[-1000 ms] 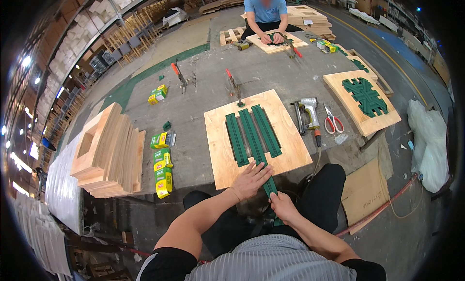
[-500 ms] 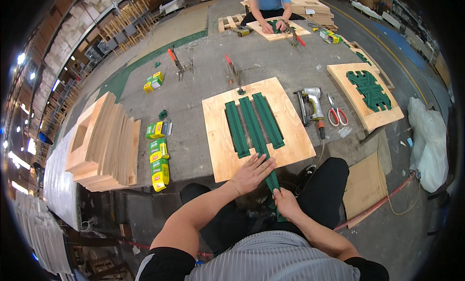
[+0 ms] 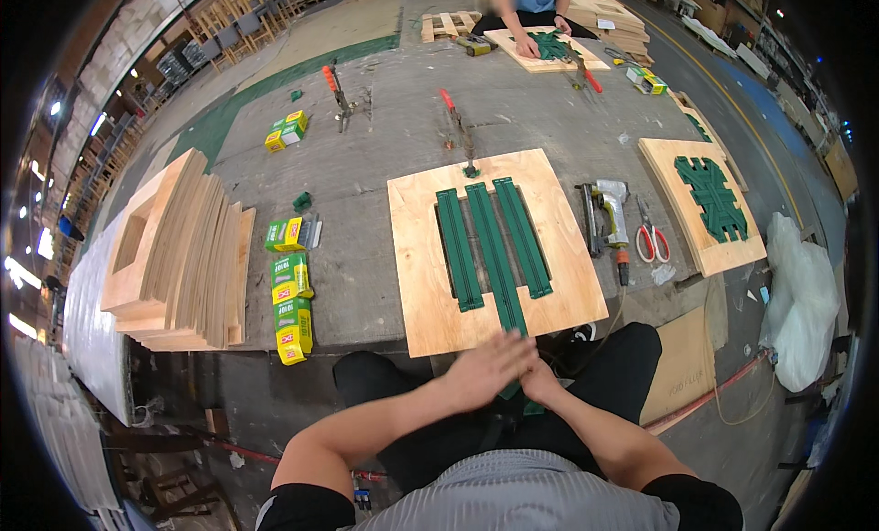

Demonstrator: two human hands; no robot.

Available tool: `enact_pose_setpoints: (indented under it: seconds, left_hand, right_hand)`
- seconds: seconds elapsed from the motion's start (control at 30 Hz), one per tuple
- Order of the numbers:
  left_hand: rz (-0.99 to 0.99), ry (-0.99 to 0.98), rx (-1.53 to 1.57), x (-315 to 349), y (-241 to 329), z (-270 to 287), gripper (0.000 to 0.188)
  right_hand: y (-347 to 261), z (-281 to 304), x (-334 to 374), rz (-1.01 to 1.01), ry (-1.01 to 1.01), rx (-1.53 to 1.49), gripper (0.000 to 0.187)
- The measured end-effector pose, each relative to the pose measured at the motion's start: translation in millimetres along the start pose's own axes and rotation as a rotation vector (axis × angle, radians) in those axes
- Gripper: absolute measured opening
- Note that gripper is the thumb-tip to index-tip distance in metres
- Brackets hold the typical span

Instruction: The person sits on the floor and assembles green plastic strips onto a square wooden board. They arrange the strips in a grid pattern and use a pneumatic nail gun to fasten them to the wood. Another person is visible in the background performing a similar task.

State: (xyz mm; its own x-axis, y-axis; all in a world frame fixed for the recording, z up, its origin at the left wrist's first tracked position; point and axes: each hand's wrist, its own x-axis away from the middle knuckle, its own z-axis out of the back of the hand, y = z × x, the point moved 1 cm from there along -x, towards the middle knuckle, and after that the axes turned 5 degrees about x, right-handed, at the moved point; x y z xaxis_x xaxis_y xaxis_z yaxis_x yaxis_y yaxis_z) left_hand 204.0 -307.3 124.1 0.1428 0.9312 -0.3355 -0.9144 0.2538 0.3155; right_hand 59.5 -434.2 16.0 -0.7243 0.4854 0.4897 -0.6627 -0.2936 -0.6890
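A square wooden panel (image 3: 417, 293) with a rectangular opening lies before me, three green webbing straps (image 3: 490, 247) running lengthwise across the opening. The middle strap continues past the panel's near edge toward my lap. There my right hand (image 3: 542, 384) is closed around its loose length, mostly hidden behind my fingers. My left hand (image 3: 485, 371), slightly blurred, is open with fingers stretched out over the strap, close against the right hand. A red-handled toggle clamp (image 3: 462, 133) stands at the panel's far edge.
Right of the panel lie a pneumatic stapler (image 3: 609, 215) and red-handled scissors (image 3: 652, 233), then a panel with woven straps (image 3: 714, 197). At left stand stacked wooden frames (image 3: 174, 256) and green-yellow boxes (image 3: 291, 298). A co-worker (image 3: 531, 18) handles another panel across the table.
My left hand has slid off the panel toward me, along the strap to my right hand. The right hand keeps hold of the strap. The view has shifted slightly.
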Motion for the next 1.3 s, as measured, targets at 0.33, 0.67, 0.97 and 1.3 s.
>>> enact_pose_setpoints:
  seconds: [0.33,0.67,0.97,1.3]
  left_hand:
    - [0.886,-0.112,0.624,19.8,-12.2,-52.4,0.052]
    - [0.598,0.011,0.516,8.5,-57.0,-89.6,0.046]
    - [0.544,0.085,0.077,7.0,-65.2,-87.2,0.037]
    - [0.524,0.099,-0.09,1.8,-69.8,-80.5,0.044]
  right_hand:
    - [-15.6,-0.1,-33.0,0.127,0.057,0.224,0.042]
    - [-12.8,-6.1,-53.8,0.183,-0.098,0.186,0.034]
    - [-34.7,27.7,-6.0,0.254,0.133,0.292,0.041]
    - [-119.0,279.5,-68.3,-0.094,0.538,0.246,0.039]
